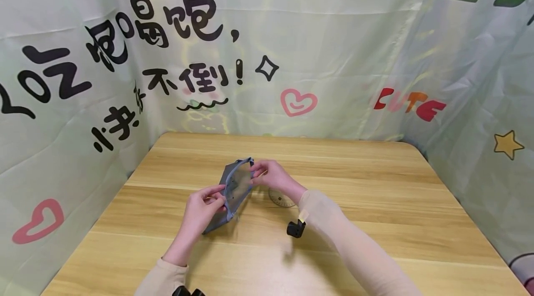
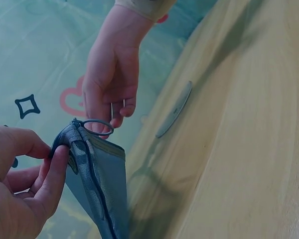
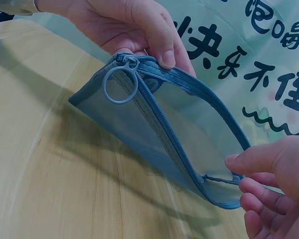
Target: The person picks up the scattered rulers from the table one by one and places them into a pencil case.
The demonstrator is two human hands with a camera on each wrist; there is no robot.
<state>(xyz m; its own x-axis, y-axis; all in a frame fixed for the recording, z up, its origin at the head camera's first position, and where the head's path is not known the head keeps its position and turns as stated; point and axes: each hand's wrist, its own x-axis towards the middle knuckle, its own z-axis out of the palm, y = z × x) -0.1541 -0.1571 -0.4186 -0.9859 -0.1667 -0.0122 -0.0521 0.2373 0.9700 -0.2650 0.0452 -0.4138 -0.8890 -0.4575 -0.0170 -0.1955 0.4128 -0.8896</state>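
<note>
A blue-grey zipper pouch (image 1: pixel 238 187) with see-through sides is held tilted above the table, its zipped mouth spread apart. My left hand (image 1: pixel 203 208) pinches the near end of its rim between thumb and fingers. Beside those fingers hangs the ring pull (image 3: pixel 105 85) of the zipper. At the far end of the mouth, my right hand (image 1: pixel 273 176) pinches the rim with its thumb and forefinger, best seen in the right wrist view. No contents can be made out inside the pouch. A clear protractor (image 1: pixel 280 200) lies on the table below my right wrist.
The wooden table (image 1: pixel 375 222) reaches back to a printed cloth curtain (image 1: pixel 342 55) that surrounds it on the back and sides. A small black camera (image 1: pixel 296 229) hangs from my right wrist, over the tabletop.
</note>
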